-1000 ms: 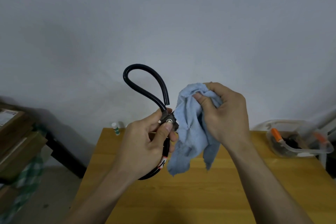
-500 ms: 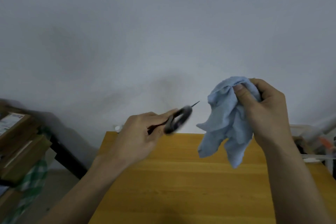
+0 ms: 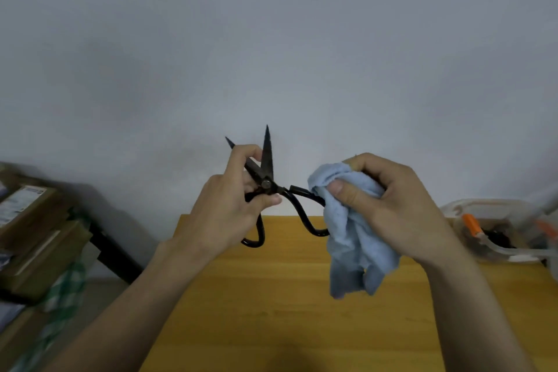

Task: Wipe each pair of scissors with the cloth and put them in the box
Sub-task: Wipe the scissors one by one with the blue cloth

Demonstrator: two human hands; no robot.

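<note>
Head view. One pair of black scissors held up above the table, blades pointing up and parted. Left hand grasps them at the pivot, thumb and fingers curled round the blade base. Right hand clutches one blue cloth, bunched round the right handle loop; the other loop hangs free below the left hand.

Progress, as judged: wiping under way on this pair, handles being done; boxing it is not yet done.

One clear box at the table's right edge, well apart from the hands. Dark and orange items lie inside, likely scissors, too blurred to count.
</note>
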